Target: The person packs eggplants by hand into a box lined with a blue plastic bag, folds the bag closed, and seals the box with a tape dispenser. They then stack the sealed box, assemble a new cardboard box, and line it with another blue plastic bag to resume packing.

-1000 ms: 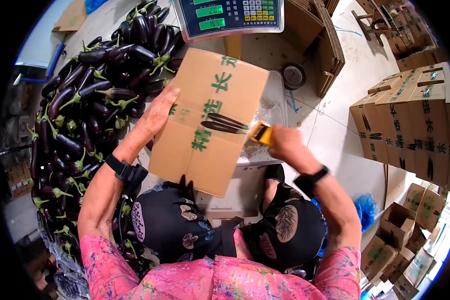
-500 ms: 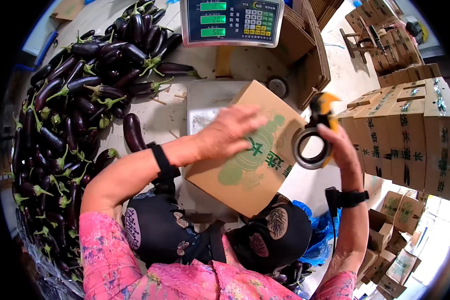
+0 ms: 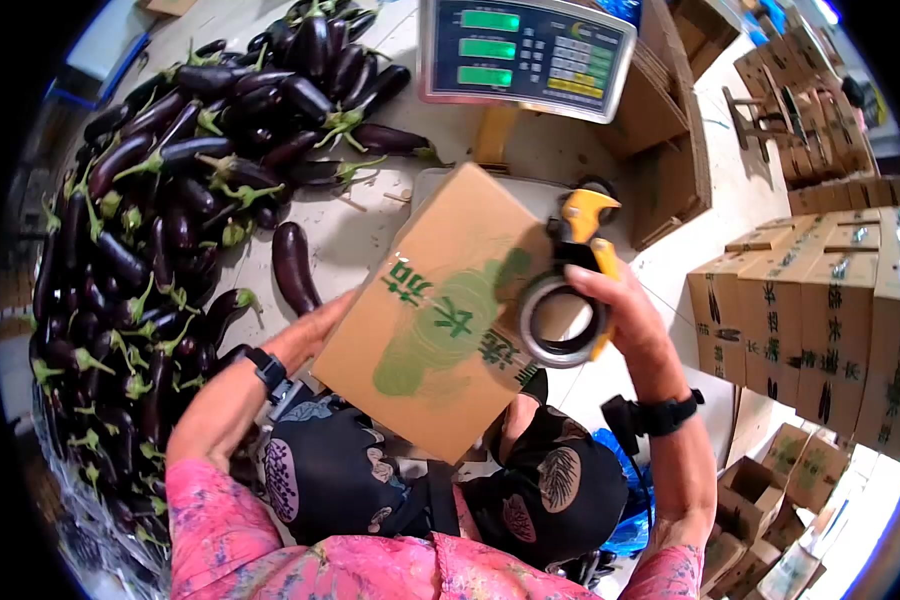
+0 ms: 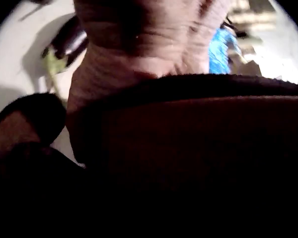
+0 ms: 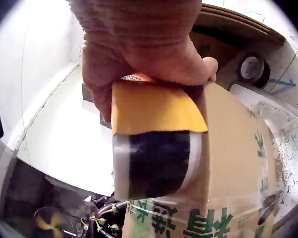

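A closed cardboard box [image 3: 410,340] with green print stands tilted in front of the person's knees. My left hand [image 3: 325,322] is at its left side, the fingers hidden behind the box. Only the heel of that hand [image 4: 144,49] shows in the left wrist view. My right hand [image 3: 625,312] grips a yellow and black tape dispenser [image 3: 587,212] that carries a large roll of tape. The dispenser overlaps the box's right edge in the head view. From the right wrist, its yellow plate [image 5: 156,109] lies close against the box [image 5: 236,144], where clear tape shines over the print.
Heaped eggplants [image 3: 175,215] cover the left side, with a single eggplant [image 3: 292,265] lying nearer the box. A scale display [image 3: 525,60] stands beyond. Packed boxes [image 3: 805,320] are stacked at right. A loose tape roll [image 5: 253,69] lies beside the scale's metal tray [image 5: 295,119].
The box has been turned, showing another printed face. My left hand has swept over that face and gone to its left side. My right hand has brought the dispenser leftward to the box's edge.
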`<state>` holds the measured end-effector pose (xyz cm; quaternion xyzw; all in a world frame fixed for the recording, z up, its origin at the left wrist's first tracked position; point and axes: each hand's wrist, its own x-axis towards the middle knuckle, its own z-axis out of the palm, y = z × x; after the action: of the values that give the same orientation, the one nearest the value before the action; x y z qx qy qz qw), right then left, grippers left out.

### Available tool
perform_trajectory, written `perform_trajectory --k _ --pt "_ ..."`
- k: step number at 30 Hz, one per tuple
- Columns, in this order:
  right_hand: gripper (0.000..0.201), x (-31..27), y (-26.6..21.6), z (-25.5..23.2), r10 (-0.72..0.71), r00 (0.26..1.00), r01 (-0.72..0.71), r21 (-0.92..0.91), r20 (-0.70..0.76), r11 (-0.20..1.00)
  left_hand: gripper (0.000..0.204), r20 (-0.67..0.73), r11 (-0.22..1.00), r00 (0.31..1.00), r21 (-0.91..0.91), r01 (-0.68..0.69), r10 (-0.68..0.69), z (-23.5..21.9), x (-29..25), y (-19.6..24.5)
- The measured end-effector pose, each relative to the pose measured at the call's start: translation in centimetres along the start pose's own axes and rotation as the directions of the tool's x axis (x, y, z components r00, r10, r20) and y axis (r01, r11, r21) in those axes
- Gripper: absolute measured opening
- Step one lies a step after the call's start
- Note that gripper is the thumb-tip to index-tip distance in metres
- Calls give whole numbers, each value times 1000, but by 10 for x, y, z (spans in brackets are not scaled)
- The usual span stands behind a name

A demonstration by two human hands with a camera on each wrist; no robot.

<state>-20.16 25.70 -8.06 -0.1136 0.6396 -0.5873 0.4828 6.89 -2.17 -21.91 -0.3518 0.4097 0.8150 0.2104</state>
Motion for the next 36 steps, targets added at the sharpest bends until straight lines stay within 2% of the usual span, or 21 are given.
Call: perform_trajectory --k 1,3,4,5,7,10,12,13,15,16,17,18,19,21,23,24,27,30,33,34,36 --pt "50 -7 -6 -3 12 999 -10 74 -34 997 60 -15 998 998 -21 -63 63 -1 -5 13" --pt "60 -26 -3 -25 1 997 11 162 -78 987 54 -175 960 979 277 -48 100 -4 -23 56" --pt "66 -41 -10 -20 -43 984 84 237 -172 968 52 -243 907 961 421 -18 132 -6 -28 75" --pt "74 -56 -11 -34 -37 993 66 264 -113 962 48 -201 821 933 553 -143 298 -8 -27 88" --pt "95 -78 -4 -49 -62 994 89 339 -91 936 44 -105 589 788 726 -357 607 20 -38 121" --pt "95 -105 -7 -38 -66 983 117 303 -172 946 44 63 101 488 948 -301 870 81 -23 126" --pt "84 -108 7 -38 -56 984 111 333 -169 937 45 89 12 415 972 -235 906 92 -9 114" --pt "76 -113 7 -38 -87 982 116 175 -169 978 46 112 -38 378 980 -196 919 95 -1 111" --pt "70 -116 7 -31 -33 971 25 -37 -238 999 49 141 -107 427 989 -103 893 92 5 111" --pt "65 -111 8 -34 -24 978 9 -72 -206 997 49 162 -165 429 986 -32 889 94 6 113" --pt "59 -104 5 -29 -30 979 24 -29 -200 999 49 187 -225 429 973 40 884 97 6 117" --pt "57 -97 10 -30 -9 983 15 35 -182 999 52 260 -368 443 913 178 858 109 -5 123" --pt "55 -93 14 -29 17 985 0 102 -171 995 54 344 -423 429 900 102 835 126 -5 127" --pt "57 -90 15 -23 12 994 -7 42 -109 999 58 485 -510 394 859 -48 781 161 3 125" --pt "56 -97 9 -20 62 995 -61 13 -81 998 67 518 -487 340 855 -177 785 181 44 98" --pt "57 -100 13 -19 74 992 -74 8 -103 997 69 536 -503 305 844 -186 787 188 44 98" --pt "55 -108 5 -9 46 991 -36 78 -125 996 64 523 -505 328 851 -147 787 198 37 99" --pt "53 -105 7 -15 51 993 -58 -69 -102 996 59 541 -527 306 839 -133 783 199 46 105" --pt "52 -104 1 -12 53 994 -64 -109 -95 992 58 530 -508 288 848 -151 798 199 44 103" --pt "53 -106 4 -10 50 995 -58 -95 -82 994 59 535 -520 312 843 -137 785 200 40 100" --pt "54 -116 6 -4 75 989 -87 -98 -124 991 58 597 -567 271 802 -186 755 205 40 94"
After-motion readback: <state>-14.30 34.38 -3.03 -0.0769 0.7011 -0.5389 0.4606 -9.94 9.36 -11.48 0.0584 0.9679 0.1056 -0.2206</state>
